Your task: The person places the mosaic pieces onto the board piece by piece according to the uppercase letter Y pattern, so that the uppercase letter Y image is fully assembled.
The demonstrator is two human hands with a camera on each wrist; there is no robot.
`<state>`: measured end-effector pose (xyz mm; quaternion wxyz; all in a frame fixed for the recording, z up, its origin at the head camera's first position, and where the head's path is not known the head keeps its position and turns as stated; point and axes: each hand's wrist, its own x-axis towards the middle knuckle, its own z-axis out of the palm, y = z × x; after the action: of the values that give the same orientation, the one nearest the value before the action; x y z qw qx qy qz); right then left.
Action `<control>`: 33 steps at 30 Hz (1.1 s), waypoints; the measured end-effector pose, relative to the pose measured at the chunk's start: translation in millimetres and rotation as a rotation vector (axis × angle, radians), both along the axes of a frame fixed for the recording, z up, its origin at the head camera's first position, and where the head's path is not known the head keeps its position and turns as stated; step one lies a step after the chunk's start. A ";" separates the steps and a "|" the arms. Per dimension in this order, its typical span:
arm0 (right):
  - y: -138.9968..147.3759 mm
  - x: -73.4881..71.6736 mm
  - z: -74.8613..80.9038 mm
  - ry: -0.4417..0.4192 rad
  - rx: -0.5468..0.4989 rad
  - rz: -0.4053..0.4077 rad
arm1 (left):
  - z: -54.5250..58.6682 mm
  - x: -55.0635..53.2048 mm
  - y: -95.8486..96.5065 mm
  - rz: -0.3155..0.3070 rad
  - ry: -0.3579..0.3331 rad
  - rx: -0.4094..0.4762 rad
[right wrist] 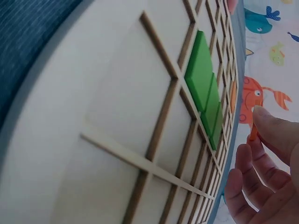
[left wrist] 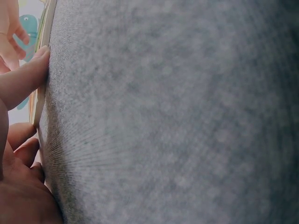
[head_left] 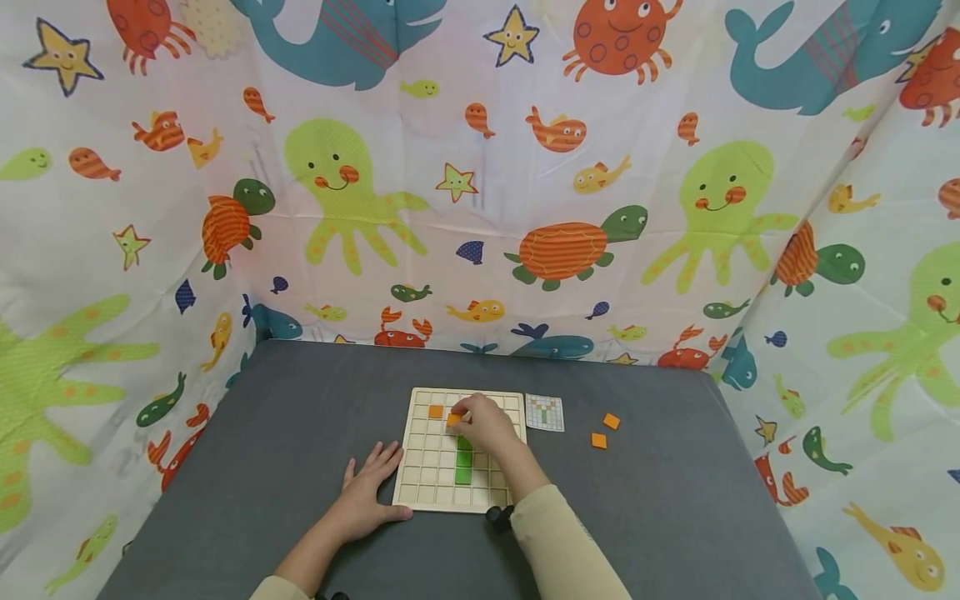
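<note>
A wooden grid board lies on the table with a column of green square tiles in its middle. One orange tile sits in a cell near the upper left. Over the board's upper part, my right hand pinches another orange tile between thumb and fingertips; the right wrist view shows it held on edge. My left hand rests at the board's lower left corner, fingers spread. Its thumb touches the board's near edge, while the other fingers lie along the left side.
A small printed card with a coloured grid pattern lies against the board's right side. Two loose orange tiles, one farther back and one nearer, are right of the card. A curtain with sea animals hangs behind the grey table.
</note>
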<state>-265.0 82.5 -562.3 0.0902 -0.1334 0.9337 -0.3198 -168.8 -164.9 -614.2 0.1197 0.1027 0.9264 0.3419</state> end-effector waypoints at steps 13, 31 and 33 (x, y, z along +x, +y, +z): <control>-8.9 -1.2 -5.7 0.014 0.086 0.020 | 0.4 0.7 0.0 -0.002 0.010 0.005; -10.9 -6.3 -15.6 -0.013 0.107 -0.008 | 2.9 1.1 0.2 0.004 -0.010 0.001; -11.2 -6.8 -15.5 -0.019 0.090 -0.012 | 3.5 1.4 0.4 0.006 -0.015 0.005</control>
<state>-271.8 71.4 -577.8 0.1029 -0.1206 0.9471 -0.2790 -167.4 -164.5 -610.7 0.1253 0.0974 0.9249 0.3455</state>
